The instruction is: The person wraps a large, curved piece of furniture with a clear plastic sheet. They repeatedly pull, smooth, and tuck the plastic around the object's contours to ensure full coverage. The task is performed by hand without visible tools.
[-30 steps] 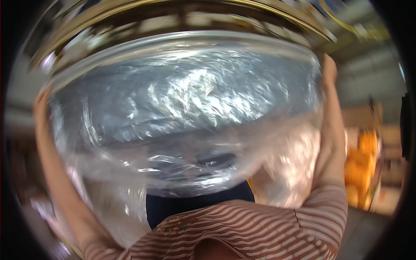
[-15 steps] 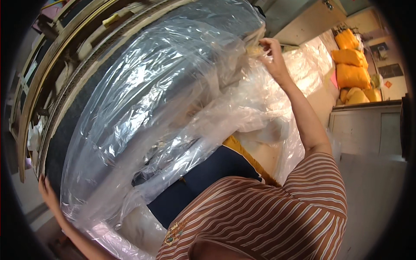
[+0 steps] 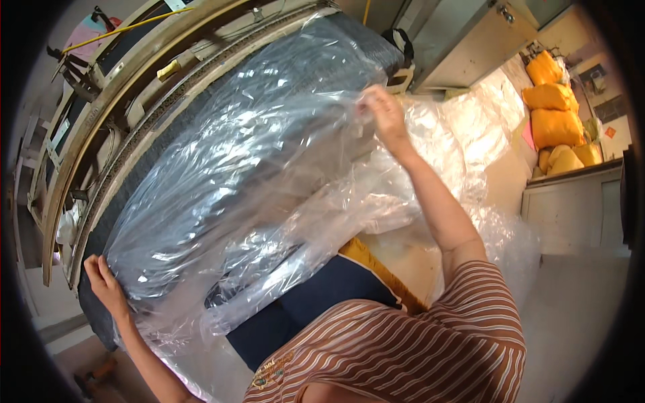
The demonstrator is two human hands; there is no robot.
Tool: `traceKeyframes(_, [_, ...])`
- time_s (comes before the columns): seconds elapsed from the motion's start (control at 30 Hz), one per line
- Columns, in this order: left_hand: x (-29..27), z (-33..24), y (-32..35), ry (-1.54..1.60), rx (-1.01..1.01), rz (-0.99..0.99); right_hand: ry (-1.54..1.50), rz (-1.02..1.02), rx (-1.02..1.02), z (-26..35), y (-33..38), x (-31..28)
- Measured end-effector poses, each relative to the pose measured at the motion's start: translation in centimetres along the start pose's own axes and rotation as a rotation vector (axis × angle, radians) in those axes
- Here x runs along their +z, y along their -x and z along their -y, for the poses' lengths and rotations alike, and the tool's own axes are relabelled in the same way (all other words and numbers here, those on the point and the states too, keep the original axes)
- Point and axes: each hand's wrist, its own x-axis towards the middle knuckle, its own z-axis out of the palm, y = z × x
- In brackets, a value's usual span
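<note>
A large clear plastic sheet (image 3: 222,161) is spread in shiny folds before me, stretched between my two hands. At the left end of it, my left hand (image 3: 106,287) is closed on the sheet's edge, next to a dark grey surface (image 3: 101,228) lying under the plastic. Farther off on the right, my right hand (image 3: 384,119) is closed on the other end of the sheet, its fingertips slightly blurred. Loose plastic hangs from the sheet toward my dark blue trousers (image 3: 309,295).
A long wood-and-metal frame (image 3: 87,144) runs along the far left side. More crumpled plastic film (image 3: 463,127) covers the floor at right. Orange bundles (image 3: 556,126) are piled beyond it, behind a grey cabinet (image 3: 571,218). A pale door panel (image 3: 474,43) stands at the far right.
My right hand has come left and nearer, drawing the plastic with it. My left hand has moved right and a little up. The view has shifted slightly.
</note>
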Motion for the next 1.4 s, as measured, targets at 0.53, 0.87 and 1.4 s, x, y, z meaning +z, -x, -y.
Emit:
traceKeyframes(0.53, [-1.5,0.1,4.6,0.152,-0.130,0.091,0.833,-0.037,-0.327,3.6,-16.4,7.1])
traceKeyframes(0.87, [-14.4,10.0,11.5,0.014,-0.290,-0.199,0.917,0.611,-0.440,4.8,-4.6,10.5])
traceKeyframes(1.4, [-15.2,1.7,25.9,-0.501,-0.037,-0.172,0.685,0.419,-0.218,1.3,-13.1,15.0])
